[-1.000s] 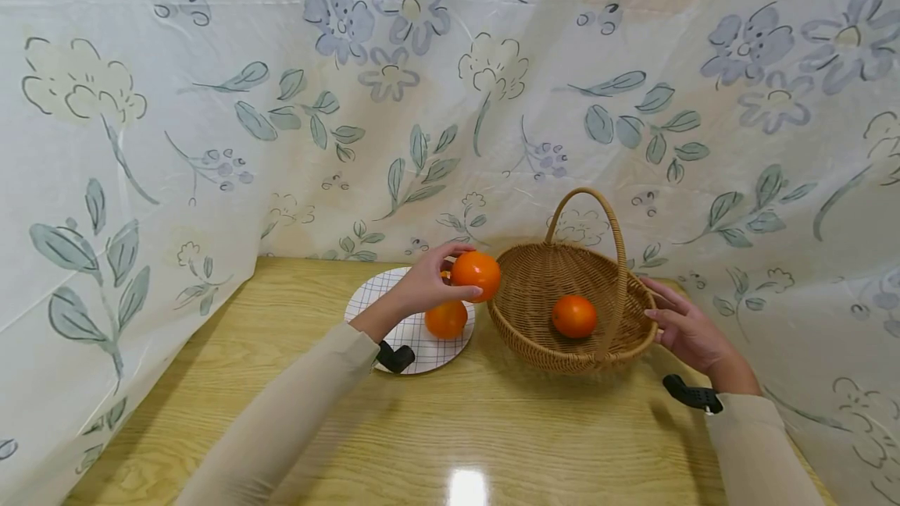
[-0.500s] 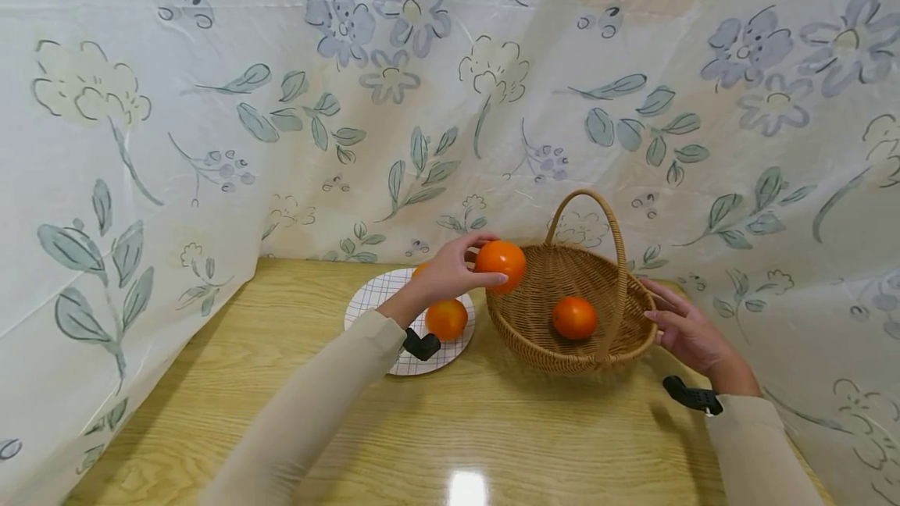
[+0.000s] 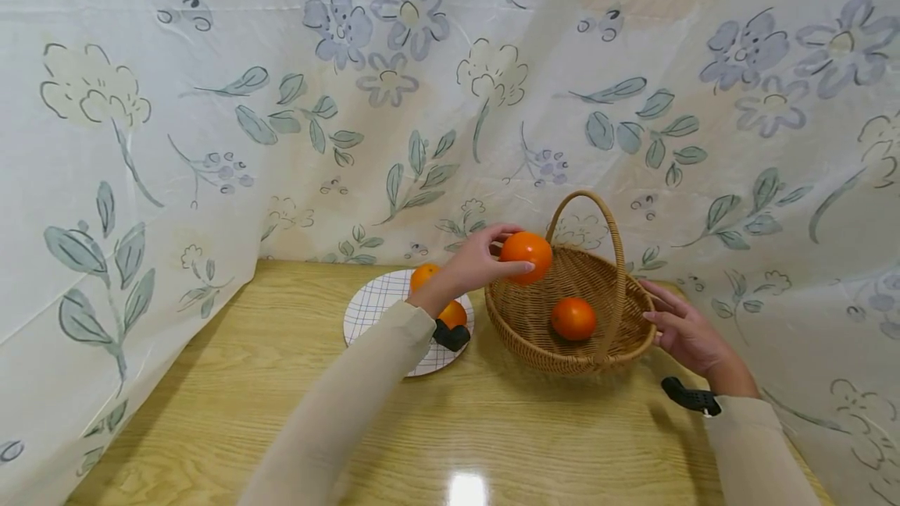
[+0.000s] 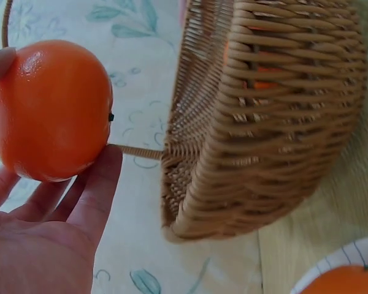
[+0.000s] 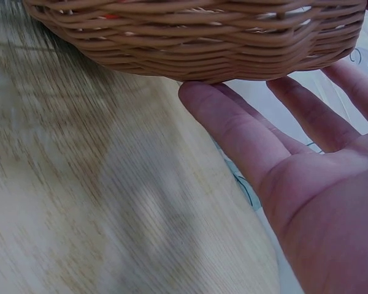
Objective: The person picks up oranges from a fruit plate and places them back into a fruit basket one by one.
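Note:
My left hand grips a smooth, shiny orange, with the thumb on one side and the fingers on the other. It holds the fruit above the left rim of a wicker basket. In the left wrist view the orange shows a small dark stem stub and hangs apart from the basket wall. My right hand holds the basket at its right rim. In the right wrist view several fingers lie against its outer wall. Another orange lies inside the basket.
A white plate with a grid pattern stands left of the basket, bearing two oranges partly behind my left forearm. The basket's tall handle arches over its opening. A flowered cloth hangs behind the wooden table.
My left hand has carried the orange rightward and slightly up, from above the plate to over the basket's left rim. My right hand and the basket have stayed nearly still.

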Tool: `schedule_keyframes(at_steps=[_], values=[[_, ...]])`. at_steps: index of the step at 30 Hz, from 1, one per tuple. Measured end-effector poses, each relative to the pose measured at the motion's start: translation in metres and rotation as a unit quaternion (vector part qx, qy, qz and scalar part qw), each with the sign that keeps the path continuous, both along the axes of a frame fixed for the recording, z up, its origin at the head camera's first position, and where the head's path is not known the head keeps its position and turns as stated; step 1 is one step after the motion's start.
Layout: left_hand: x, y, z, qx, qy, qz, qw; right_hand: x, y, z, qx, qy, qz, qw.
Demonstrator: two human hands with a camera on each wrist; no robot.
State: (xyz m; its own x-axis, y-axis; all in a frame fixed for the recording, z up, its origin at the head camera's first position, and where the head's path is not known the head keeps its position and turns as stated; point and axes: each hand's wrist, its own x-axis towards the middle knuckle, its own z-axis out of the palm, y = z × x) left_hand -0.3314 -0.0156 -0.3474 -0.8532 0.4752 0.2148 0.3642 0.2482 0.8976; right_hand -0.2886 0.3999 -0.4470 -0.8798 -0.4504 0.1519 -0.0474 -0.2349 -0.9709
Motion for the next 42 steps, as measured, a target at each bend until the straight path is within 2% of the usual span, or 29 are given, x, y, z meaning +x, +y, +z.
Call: schedule_keyframes(at_steps=[6, 12, 18, 24, 28, 35, 42], values=[[-0.009, 0.015, 0.002, 0.015, -0.001, -0.002, 0.9999, -0.004, 0.000, 0.000, 0.007, -0.004, -0.007, 0.9999], [-0.014, 0.032, 0.005, 0.024, -0.011, 0.019, 0.9995, -0.009, 0.002, 0.001, 0.004, -0.004, 0.003, 1.0000], [-0.021, 0.051, -0.002, 0.060, -0.045, 0.016, 0.9971, -0.006, 0.002, 0.000, 0.009, 0.001, -0.002, 1.0000], [-0.023, 0.063, -0.010, 0.103, -0.090, 0.021, 0.9904, -0.004, 0.001, -0.001, 0.017, 0.007, -0.004, 0.9998], [-0.024, 0.068, -0.015, 0.108, -0.092, 0.034, 0.9893, -0.002, -0.001, 0.000, 0.022, 0.007, -0.006, 0.9997], [-0.027, 0.072, -0.023, 0.131, -0.112, 0.039, 0.9843, 0.005, -0.003, 0.001, 0.027, 0.004, -0.020, 0.9994], [-0.029, 0.078, -0.029, 0.106, -0.114, 0.055, 0.9863, 0.011, -0.006, 0.002, 0.028, -0.003, -0.032, 0.9991]])
